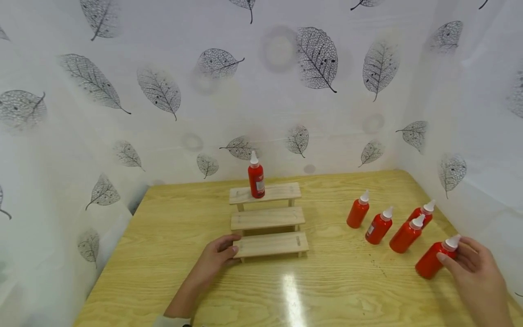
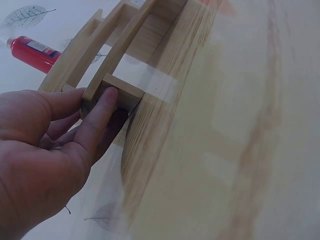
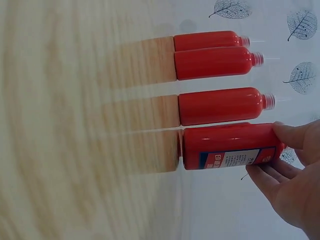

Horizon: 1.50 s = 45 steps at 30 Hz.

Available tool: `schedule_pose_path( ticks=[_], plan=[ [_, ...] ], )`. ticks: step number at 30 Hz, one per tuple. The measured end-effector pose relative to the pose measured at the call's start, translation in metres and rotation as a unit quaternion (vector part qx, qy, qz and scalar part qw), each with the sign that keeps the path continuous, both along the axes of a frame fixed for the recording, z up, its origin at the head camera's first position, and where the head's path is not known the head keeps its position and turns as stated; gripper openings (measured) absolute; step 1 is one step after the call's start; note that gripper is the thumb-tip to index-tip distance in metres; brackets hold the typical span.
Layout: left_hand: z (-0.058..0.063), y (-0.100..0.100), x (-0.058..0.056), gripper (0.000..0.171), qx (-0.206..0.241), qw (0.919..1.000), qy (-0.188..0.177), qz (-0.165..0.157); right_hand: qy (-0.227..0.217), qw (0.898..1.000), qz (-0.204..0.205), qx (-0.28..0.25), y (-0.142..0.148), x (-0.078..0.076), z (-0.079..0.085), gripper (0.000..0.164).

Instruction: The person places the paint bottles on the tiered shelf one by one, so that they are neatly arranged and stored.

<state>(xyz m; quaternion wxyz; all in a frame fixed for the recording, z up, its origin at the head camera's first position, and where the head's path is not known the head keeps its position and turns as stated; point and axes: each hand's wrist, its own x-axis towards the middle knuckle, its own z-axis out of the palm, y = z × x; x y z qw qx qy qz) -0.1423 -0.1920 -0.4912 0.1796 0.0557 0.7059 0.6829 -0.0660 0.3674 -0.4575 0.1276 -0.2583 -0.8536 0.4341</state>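
Note:
A small wooden stand point(image 1: 271, 245) with three stepped shelves stands mid-table. My left hand point(image 1: 214, 256) grips the left end of its lowest shelf; in the left wrist view, the thumb and fingers point(image 2: 102, 107) pinch the plank's end and leg. At the right, my right hand point(image 1: 476, 268) holds a red squeeze bottle point(image 1: 431, 261) with a white pointed nozzle. The right wrist view shows thumb and fingertips round the upper part of this bottle point(image 3: 220, 150), its printed label facing the camera. Another red bottle point(image 1: 256, 181) stands upright on the top shelf.
Several more red bottles point(image 1: 377, 228) stand in a loose group on the light wood table point(image 1: 175, 222), left of and behind the held one. White sheeting with a leaf pattern point(image 1: 261, 104) closes off the back and both sides.

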Motion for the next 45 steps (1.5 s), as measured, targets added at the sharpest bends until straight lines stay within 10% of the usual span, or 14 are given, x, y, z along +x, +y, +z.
schedule_pose_path(
  ticks=[8, 17, 45],
  plan=[
    [0.001, 0.001, 0.001, 0.048, 0.003, 0.9999, -0.01, 0.001, 0.009, 1.0, -0.007, -0.011, -0.014, 0.003, 0.018, 0.073],
    [0.001, 0.002, 0.001, 0.048, 0.01, 0.9998, -0.018, 0.003, 0.139, 0.983, 0.113, -0.039, -0.045, -0.001, 0.043, 0.065],
    [0.0, 0.001, 0.001, 0.048, 0.016, 0.9998, -0.013, 0.006, 0.213, 0.915, 0.321, -0.122, -0.199, -0.121, 0.088, 0.058]
  ],
)
